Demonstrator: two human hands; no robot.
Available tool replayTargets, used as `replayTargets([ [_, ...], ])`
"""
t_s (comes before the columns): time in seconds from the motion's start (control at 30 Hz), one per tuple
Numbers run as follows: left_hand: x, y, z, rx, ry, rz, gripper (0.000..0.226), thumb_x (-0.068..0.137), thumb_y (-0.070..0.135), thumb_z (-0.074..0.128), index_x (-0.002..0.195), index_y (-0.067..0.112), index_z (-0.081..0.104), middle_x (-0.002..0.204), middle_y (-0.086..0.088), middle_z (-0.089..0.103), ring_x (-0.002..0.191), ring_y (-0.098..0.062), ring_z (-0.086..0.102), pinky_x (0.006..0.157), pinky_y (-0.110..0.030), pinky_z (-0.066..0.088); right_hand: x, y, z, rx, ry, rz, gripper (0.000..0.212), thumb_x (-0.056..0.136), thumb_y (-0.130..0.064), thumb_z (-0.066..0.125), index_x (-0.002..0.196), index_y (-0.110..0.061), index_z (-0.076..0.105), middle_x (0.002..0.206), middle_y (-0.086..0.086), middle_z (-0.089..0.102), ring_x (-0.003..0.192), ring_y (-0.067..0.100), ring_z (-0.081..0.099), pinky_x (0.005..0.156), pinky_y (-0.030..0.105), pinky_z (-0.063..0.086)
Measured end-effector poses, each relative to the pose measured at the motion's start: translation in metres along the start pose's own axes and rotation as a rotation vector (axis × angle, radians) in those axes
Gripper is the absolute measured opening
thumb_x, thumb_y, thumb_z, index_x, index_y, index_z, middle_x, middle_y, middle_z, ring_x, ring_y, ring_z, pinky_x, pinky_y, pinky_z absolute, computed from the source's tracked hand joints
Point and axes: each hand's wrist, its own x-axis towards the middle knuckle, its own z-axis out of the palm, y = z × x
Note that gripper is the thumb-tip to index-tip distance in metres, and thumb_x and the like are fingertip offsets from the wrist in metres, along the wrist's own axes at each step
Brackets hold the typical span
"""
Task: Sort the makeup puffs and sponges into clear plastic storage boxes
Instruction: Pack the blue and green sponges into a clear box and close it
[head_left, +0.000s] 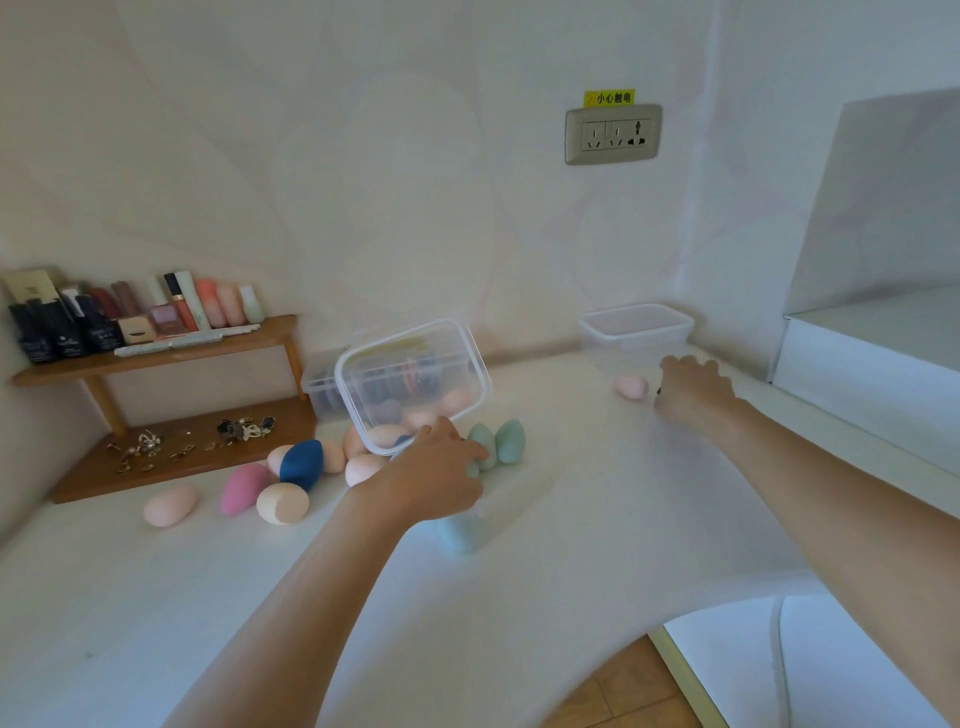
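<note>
Sponges lay loose on the white table (571, 597), the nearest a teal sponge (457, 532) just under the left wrist. The left hand (431, 478) gripped a clear box (415, 379) by its near low corner, thumb over the rim, and held it steeply tilted above the table. Several peach pieces and a purple one lay bunched inside at the low end. A one-corner grip on a tilted box looked shaky: the light, soft pieces could roll out, so levelling it or setting it down before adding more seemed wise. Left of that hand were a blue sponge (301, 462), a magenta sponge (241, 488) and pink and peach ones. Two green sponges (496, 441) stood just right of the box's low corner. Farther right, the right hand (693, 389) sat knuckles-up with fingers curled, and whether it held anything could not be told. A lone peach sponge (631, 386) lay just left of it, apart, and looked the likely next pick. A light pinch should do, since it would squash. Beyond stood an empty box (636, 325) against the wall, a fair home for one sort. A third box (319, 387) stood behind the tilted one, its contents unclear.
</note>
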Motion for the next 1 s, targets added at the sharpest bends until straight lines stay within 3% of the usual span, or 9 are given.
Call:
replayTargets([
  [0.2, 0.002, -0.002, 0.000, -0.006, -0.012, 0.003, 0.048, 0.090, 0.027, 0.049, 0.137, 0.037, 0.042, 0.111, 0.006, 0.027, 0.103, -0.011, 0.027, 0.102, -0.029, 0.033, 0.002, 0.016, 0.004, -0.095, 0.024, -0.026, 0.030, 0.097, -0.017, 0.044, 0.119, 0.000, 0.053, 0.109, 0.012, 0.036, 0.100, 0.030, 0.043, 0.072, 0.032, 0.037],
  [0.3, 0.000, -0.003, -0.003, -0.022, -0.043, 0.002, 0.049, 0.090, 0.027, 0.051, 0.136, 0.038, 0.042, 0.116, 0.005, 0.029, 0.106, -0.013, 0.030, 0.096, -0.026, 0.034, 0.000, 0.013, -0.002, -0.079, 0.021, -0.011, 0.029, 0.096, -0.018, 0.046, 0.115, 0.002, 0.055, 0.118, 0.015, 0.041, 0.094, 0.030, 0.047, 0.069, 0.030, 0.037],
  [0.37, -0.001, -0.005, -0.006, -0.023, -0.073, -0.007, 0.051, 0.089, 0.027, 0.052, 0.137, 0.039, 0.041, 0.122, 0.003, 0.032, 0.114, -0.017, 0.034, 0.096, -0.027, 0.035, -0.006, 0.002, -0.014, 0.015, 0.104, -0.035, 0.029, 0.094, -0.023, 0.050, 0.110, 0.001, 0.053, 0.117, 0.018, 0.050, 0.098, 0.033, 0.052, 0.069, 0.030, 0.037],
  [0.47, -0.001, -0.007, -0.009, -0.012, -0.101, -0.007, 0.052, 0.089, 0.027, 0.052, 0.138, 0.040, 0.040, 0.129, 0.001, 0.032, 0.121, -0.021, 0.034, 0.101, -0.030, 0.035, -0.022, -0.026, -0.039, 0.218, 0.289, -0.146, 0.020, 0.085, -0.027, 0.050, 0.091, -0.008, 0.049, 0.093, 0.015, 0.058, 0.091, 0.034, 0.054, 0.068, 0.031, 0.038],
  [0.53, -0.002, -0.006, -0.010, -0.001, -0.107, -0.002, 0.052, 0.090, 0.027, 0.052, 0.138, 0.040, 0.039, 0.130, 0.000, 0.032, 0.122, -0.022, 0.033, 0.101, -0.031, 0.034, -0.042, -0.049, -0.057, 0.526, 0.146, -0.296, 0.017, 0.081, -0.024, 0.058, 0.095, -0.017, 0.054, 0.086, 0.004, 0.057, 0.084, 0.027, 0.054, 0.061, 0.027, 0.042],
  [0.6, -0.002, -0.007, -0.010, 0.012, -0.109, -0.002, 0.053, 0.089, 0.028, 0.052, 0.139, 0.040, 0.038, 0.129, 0.000, 0.033, 0.122, -0.023, 0.034, 0.101, -0.032, 0.035, -0.066, -0.072, -0.069, 0.759, -0.197, -0.468, 0.025, 0.083, -0.012, 0.067, 0.107, -0.017, 0.061, 0.089, -0.001, 0.061, 0.082, 0.017, 0.057, 0.057, 0.019, 0.044],
  [0.7, -0.003, -0.008, -0.012, 0.039, -0.117, -0.003, 0.053, 0.090, 0.030, 0.052, 0.140, 0.039, 0.037, 0.128, -0.003, 0.035, 0.117, -0.026, 0.040, 0.101, -0.036, 0.038, -0.091, -0.097, -0.067, 0.659, -0.578, -0.616, 0.030, 0.084, -0.005, 0.068, 0.112, -0.006, 0.060, 0.093, 0.007, 0.063, 0.081, 0.020, 0.060, 0.068, 0.022, 0.050],
  [0.83, -0.004, -0.007, -0.014, 0.073, -0.130, 0.019, 0.045, 0.090, 0.035, 0.048, 0.135, 0.034, 0.044, 0.126, -0.006, 0.039, 0.115, -0.029, 0.042, 0.100, -0.041, 0.040, -0.102, -0.120, -0.043, 0.287, -0.561, -0.681, 0.034, 0.075, -0.017, 0.077, 0.107, -0.014, 0.063, 0.087, -0.001, 0.065, 0.072, 0.015, 0.060, 0.069, 0.024, 0.046],
  [1.0, -0.004, -0.013, -0.015, 0.093, -0.158, 0.025, 0.040, 0.090, 0.035, 0.050, 0.129, 0.026, 0.052, 0.130, -0.007, 0.040, 0.115, -0.028, 0.044, 0.100, -0.041, 0.041, -0.103, -0.133, -0.031, 0.295, -0.617, -0.677, 0.030, 0.068, -0.031, 0.083, 0.091, -0.024, 0.067, 0.073, -0.012, 0.062, 0.065, 0.007, 0.055, 0.064, 0.020, 0.042],
])
